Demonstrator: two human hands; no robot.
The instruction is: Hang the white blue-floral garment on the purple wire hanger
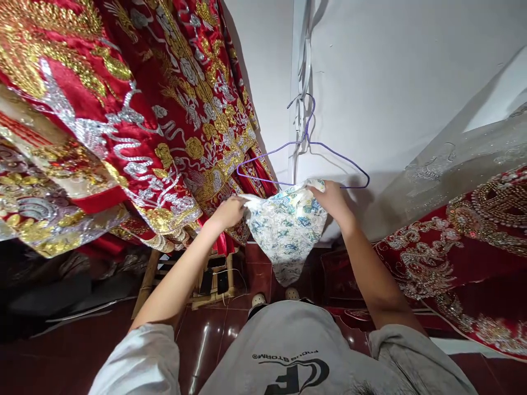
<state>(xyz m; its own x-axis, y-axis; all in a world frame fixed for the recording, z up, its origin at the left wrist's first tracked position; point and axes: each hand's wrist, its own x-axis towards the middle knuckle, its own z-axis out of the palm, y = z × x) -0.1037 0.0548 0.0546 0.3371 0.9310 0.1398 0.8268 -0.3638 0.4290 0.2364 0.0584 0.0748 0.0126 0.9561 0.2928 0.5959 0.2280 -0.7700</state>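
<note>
A small white cloth with a blue and green flower print [286,227] hangs between my two hands in front of me. My left hand [228,211] pinches its left top corner, fingers closed. My right hand [331,198] grips the right top edge, fingers closed, right at the bottom bar of a purple wire hanger [304,145]. The hanger hangs by its hook from white cords on the white wall. The cloth's top edge touches the hanger's lower bar.
Red garments with heavy gold and silver embroidery [135,109] hang at the left. Another beaded red garment [465,247] and a sheer veil [453,159] lie at the right. A wooden stool [206,285] stands on the dark red tiled floor below.
</note>
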